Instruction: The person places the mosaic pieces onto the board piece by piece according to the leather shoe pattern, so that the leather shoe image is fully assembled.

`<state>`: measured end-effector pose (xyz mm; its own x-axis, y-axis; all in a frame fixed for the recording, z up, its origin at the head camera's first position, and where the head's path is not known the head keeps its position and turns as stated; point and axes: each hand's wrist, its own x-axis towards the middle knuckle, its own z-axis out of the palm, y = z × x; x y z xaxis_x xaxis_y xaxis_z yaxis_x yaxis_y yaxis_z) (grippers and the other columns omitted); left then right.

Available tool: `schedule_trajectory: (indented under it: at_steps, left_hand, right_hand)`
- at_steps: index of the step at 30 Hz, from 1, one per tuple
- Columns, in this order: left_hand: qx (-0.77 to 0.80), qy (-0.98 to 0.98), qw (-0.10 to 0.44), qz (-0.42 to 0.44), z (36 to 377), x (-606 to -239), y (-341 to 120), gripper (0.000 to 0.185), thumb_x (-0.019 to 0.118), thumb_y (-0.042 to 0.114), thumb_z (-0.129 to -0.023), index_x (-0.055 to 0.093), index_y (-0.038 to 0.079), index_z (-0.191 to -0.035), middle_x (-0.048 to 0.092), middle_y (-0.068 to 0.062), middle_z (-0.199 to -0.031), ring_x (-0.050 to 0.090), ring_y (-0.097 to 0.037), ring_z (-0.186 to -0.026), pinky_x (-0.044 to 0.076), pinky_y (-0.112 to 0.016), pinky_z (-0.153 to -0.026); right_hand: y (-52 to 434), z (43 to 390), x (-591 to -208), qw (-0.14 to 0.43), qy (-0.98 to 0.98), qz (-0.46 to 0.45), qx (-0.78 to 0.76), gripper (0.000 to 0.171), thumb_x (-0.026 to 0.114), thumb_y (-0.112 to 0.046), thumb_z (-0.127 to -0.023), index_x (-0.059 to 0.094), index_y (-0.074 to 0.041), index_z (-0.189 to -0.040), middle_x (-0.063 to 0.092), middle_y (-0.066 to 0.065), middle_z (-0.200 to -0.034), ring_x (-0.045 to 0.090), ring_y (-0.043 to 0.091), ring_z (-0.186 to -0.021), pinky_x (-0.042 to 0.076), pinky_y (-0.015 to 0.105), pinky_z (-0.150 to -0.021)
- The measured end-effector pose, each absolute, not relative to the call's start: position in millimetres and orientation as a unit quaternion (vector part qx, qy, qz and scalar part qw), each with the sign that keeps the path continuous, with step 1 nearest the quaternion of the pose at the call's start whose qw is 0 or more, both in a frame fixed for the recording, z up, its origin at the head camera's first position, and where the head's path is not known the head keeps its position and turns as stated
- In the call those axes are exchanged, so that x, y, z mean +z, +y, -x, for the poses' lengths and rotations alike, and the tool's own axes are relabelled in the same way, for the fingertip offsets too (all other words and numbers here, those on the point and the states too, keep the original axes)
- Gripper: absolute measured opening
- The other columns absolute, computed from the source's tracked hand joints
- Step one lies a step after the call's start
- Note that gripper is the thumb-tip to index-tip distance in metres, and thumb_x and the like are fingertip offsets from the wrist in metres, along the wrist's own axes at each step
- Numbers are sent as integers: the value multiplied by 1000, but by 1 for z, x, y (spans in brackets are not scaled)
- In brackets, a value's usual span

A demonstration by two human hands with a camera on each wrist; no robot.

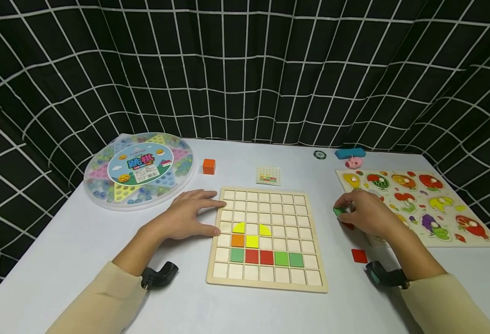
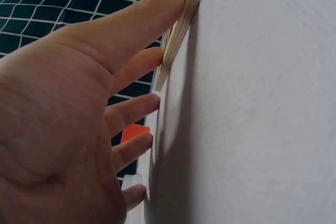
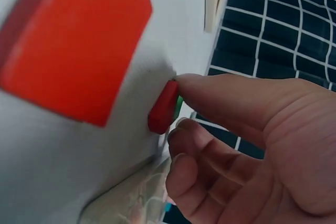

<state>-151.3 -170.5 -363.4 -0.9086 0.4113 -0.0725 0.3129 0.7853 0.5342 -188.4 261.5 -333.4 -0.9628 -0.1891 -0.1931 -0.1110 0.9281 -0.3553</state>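
A wooden grid board (image 1: 265, 286) lies flat, with yellow, orange, green and red tiles in some of its squares. My left hand (image 1: 188, 214) is at its left side, thumb and index finger touching the frame and the fingers spread. To the right of the board, my right hand (image 1: 367, 211) pinches a green tile (image 1: 338, 211) between thumb and fingers, just over the table. Close by it is a red piece (image 3: 164, 107), partly hidden under that hand in the head view. Another red square tile (image 1: 359, 255) lies on the table nearer to me.
A small pattern card (image 1: 268, 176) lies behind the board, an orange cube (image 1: 209, 166) to its left. A round marble game box (image 1: 103, 197) stands at left. The fruit puzzle board (image 1: 474, 239) is at right, with a pink pig figure (image 1: 353, 162), blue block (image 1: 350, 153) and chip (image 1: 320, 155) behind.
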Motion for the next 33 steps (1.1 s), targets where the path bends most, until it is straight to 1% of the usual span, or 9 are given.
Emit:
schedule_trajectory:
  at_steps: [6,9,15,17,19,22,25,28,33]
  left_hand:
    - [265,941,97,-186,153,-363,-171,68,83,51,-82,63,30,-143,43,-7,-163,26,-39,-155,16,-63,-126]
    - [265,941,98,-185,153,-362,-171,68,84,50,-81,64,30,-143,43,-7,-163,26,-39,-155,17,-63,-126]
    - [265,940,94,-190,153,-362,-171,67,83,50,-82,64,29,-143,43,-8,-162,27,-39,-155,17,-64,-125]
    - [267,940,96,-190,153,-363,-171,67,84,49,-81,64,29,-143,43,-8,-163,27,-39,-155,17,-63,-125]
    - [268,940,98,-189,153,-363,-171,68,84,49,-81,64,29,-143,43,-7,-163,26,-39,-155,16,-63,-126]
    - [266,940,99,-189,153,-364,-170,68,84,49,-81,64,30,-143,43,-7,-163,26,-38,-156,16,-63,-126]
    - [265,941,97,-189,152,-364,-170,68,84,50,-81,64,30,-143,43,-7,-163,26,-38,-155,16,-63,-126]
    - [264,941,96,-189,152,-363,-170,68,84,50,-81,63,30,-143,43,-7,-163,27,-38,-155,16,-63,-126]
    - [263,941,97,-188,151,-363,-171,68,83,50,-81,63,30,-143,43,-7,-163,26,-38,-156,16,-63,-126]
  right_hand:
    - [261,194,-332,112,976,88,-165,31,79,-15,-89,73,-1,-115,67,17,-101,55,32,-94,55,42,-76]
    - [262,195,-332,113,975,89,-168,27,80,-15,-89,72,-2,-110,67,15,-98,55,30,-91,54,40,-75]
    - [260,196,-332,92,971,96,-198,20,82,-14,-87,67,-6,-98,67,12,-93,57,26,-85,52,31,-67]
    - [257,194,-331,88,966,100,-221,17,80,-13,-89,67,-6,-98,67,11,-93,59,23,-80,52,30,-63]
    - [251,189,-327,90,959,104,-249,15,77,-13,-91,69,-6,-102,66,11,-93,61,20,-75,53,30,-59]
    - [237,180,-320,107,939,113,-307,17,73,-12,-95,71,-5,-110,65,12,-95,65,19,-70,56,31,-58]
    - [218,172,-312,137,914,136,-356,20,71,-11,-96,73,-4,-114,64,13,-96,67,21,-72,59,33,-63]
    - [196,165,-308,173,892,164,-385,18,71,-9,-96,75,-3,-113,67,11,-96,66,21,-73,61,32,-68]
    - [162,156,-312,212,871,217,-387,14,71,-6,-95,76,-6,-108,69,7,-93,61,20,-72,58,31,-63]
